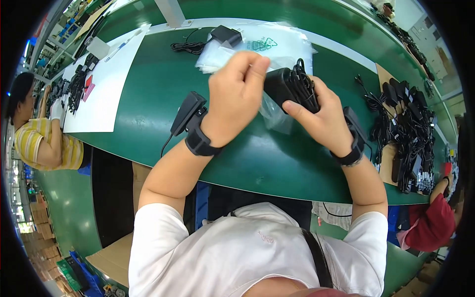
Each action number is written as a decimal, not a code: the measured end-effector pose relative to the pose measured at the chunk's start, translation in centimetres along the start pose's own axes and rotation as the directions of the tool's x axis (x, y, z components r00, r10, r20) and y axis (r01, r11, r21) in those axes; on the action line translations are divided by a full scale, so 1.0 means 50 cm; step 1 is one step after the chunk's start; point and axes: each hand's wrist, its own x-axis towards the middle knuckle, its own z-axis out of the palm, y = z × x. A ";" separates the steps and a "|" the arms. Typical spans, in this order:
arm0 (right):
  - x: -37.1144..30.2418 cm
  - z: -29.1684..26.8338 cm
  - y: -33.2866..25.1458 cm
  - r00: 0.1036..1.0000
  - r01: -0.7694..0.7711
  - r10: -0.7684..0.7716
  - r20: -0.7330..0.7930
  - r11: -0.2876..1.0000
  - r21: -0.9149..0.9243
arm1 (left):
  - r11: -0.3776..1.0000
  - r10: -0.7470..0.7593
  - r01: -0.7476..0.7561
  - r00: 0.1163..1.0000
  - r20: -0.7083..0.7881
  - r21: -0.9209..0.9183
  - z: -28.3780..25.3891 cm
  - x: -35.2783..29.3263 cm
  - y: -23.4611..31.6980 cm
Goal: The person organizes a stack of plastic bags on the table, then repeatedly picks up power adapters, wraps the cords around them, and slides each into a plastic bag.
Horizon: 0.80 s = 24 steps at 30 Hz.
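My right hand (324,116) grips a black power adapter (278,85), its cable (302,86) coiled into a bundle against it. Thumb and fingers of my left hand (237,91) are pressed together in a pinch just left of the adapter; what they hold, if anything, is too unclear to make out. A crumpled clear plastic bag (277,116) hangs below the adapter, between my hands. Beyond them lies a stack of clear plastic bags (292,47) with a green print. Another black adapter (226,36) with its cable rests on the stack's left edge.
A big heap of black adapters and cables (408,128) covers the right end of the green table (247,163). On the left, a white sheet (111,79) carries more adapters (78,84) and a red item (88,89). A person in yellow stripes (44,143) sits left; a red sleeve (430,222) shows right.
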 end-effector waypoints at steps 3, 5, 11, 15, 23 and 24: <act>-0.002 0.018 -0.018 0.997 0.078 -0.081 -0.007 0.973 -0.215 | 0.951 0.279 -0.276 0.960 -0.008 0.141 0.013 -0.016 0.001; -0.011 0.030 -0.018 0.992 0.118 -0.122 0.002 0.956 -0.269 | 0.924 0.368 -0.362 0.930 -0.026 0.128 0.017 -0.022 -0.001; -0.018 0.032 -0.017 0.985 0.168 -0.163 0.050 0.866 -0.471 | 0.804 0.567 -0.571 0.820 0.077 0.164 0.022 -0.007 -0.017; 0.015 0.000 0.030 0.977 -0.078 0.062 0.204 0.995 0.070 | 0.736 0.492 -0.639 0.732 0.470 0.224 0.015 -0.033 0.019; 0.019 -0.017 0.013 0.824 -0.529 0.400 0.401 0.292 0.797 | 0.879 0.412 -0.432 0.901 0.137 0.199 0.029 -0.011 -0.017; 0.022 -0.018 0.014 0.824 -0.532 0.397 0.405 0.292 0.795 | 0.855 0.446 -0.468 0.883 0.146 0.224 0.025 -0.006 -0.017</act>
